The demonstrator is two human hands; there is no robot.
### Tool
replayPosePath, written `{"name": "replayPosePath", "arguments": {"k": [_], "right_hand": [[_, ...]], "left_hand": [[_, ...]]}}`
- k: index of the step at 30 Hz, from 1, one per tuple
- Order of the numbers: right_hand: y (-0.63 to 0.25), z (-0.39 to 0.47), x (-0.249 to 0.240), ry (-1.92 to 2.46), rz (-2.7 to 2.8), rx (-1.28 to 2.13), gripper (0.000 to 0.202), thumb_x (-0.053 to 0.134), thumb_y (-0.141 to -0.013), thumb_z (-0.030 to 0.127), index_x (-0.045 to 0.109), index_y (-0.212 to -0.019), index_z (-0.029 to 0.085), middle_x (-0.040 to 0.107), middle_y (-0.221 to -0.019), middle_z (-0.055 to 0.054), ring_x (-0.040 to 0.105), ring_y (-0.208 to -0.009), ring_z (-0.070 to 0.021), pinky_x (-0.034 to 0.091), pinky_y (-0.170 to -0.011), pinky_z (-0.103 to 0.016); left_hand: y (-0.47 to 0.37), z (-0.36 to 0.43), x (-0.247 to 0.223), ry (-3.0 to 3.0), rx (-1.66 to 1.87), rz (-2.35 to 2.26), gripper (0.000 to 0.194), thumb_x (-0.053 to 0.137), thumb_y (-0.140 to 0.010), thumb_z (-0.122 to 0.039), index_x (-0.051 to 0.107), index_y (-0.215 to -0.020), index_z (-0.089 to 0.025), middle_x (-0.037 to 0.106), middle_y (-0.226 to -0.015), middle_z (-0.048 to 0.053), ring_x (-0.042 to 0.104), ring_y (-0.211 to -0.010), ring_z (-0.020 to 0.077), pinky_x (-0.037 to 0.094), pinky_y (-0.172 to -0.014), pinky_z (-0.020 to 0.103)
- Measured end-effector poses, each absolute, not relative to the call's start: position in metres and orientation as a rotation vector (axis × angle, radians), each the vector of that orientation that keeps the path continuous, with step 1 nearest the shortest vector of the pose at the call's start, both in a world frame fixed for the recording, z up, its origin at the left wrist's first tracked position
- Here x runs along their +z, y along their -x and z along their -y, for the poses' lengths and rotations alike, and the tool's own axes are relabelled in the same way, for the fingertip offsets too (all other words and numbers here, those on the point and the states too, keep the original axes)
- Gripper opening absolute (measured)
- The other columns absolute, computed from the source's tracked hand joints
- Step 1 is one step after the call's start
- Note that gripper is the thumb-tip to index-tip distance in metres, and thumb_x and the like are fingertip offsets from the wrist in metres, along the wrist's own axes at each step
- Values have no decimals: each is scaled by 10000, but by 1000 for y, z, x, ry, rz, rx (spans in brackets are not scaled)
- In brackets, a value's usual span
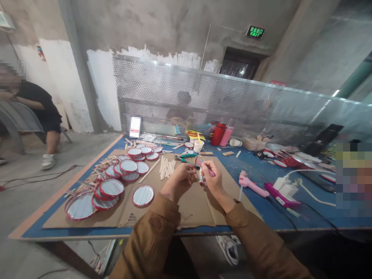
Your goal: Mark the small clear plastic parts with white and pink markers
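Both my hands meet over the middle of a cardboard sheet (186, 217). My left hand (184, 176) is closed in a pinch on something small and thin that I cannot make out. My right hand (213, 180) is wrapped round a slim pink tool (212, 173), its tip close to the left fingertips; its exact kind is unclear. Below the right fingers shows a small white-and-red piece (201, 179). Green-handled pliers (186, 156) lie just beyond the hands. Left of them are flat wooden sticks (166, 168) and a red-rimmed round disc (143, 195).
Many red-rimmed discs (112, 188) with sticks are heaped at left. On the right lie a pink glue gun (251, 184) and a purple power strip (281, 195). A paper cup (198, 145) and red bottle (217, 134) stand behind. A person (37, 100) sits at far left.
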State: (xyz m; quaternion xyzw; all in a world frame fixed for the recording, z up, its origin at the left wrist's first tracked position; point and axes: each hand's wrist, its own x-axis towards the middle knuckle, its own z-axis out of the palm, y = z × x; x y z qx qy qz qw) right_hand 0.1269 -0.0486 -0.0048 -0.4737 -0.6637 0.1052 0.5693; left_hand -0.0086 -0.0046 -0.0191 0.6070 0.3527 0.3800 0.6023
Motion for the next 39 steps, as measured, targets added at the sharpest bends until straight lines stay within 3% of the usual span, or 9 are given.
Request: {"name": "replayPosePath", "arguments": {"k": [17,33,39], "right_hand": [[-127,49,-5,1123,1514,228,270,489,-864,429,541,-738,197,482,-533,47,451,-467,-98,385,-493,-220],[-127,49,-6,1115,1541,260,239,490,-863,414,552,-789,195,541,-595,26,494,-508,-104,408,-510,-222],[-125,53,-1,1120,1514,293,233,503,-859,401,540,-754,196,495,-534,43,464,-461,-98,394,-490,-223]], "left_hand": [[10,-3,-25,-1470,846,-838,135,640,-743,-191,647,-824,-83,552,-508,-4,481,-326,88,306,-372,201],[10,4,-18,-1433,868,-831,120,655,-726,-203,602,-724,-95,526,-462,-19,477,-316,89,304,-367,193],[10,-4,-25,-1493,844,-835,125,630,-750,-221,639,-772,-99,542,-469,-18,484,-333,86,310,-374,191]]}}
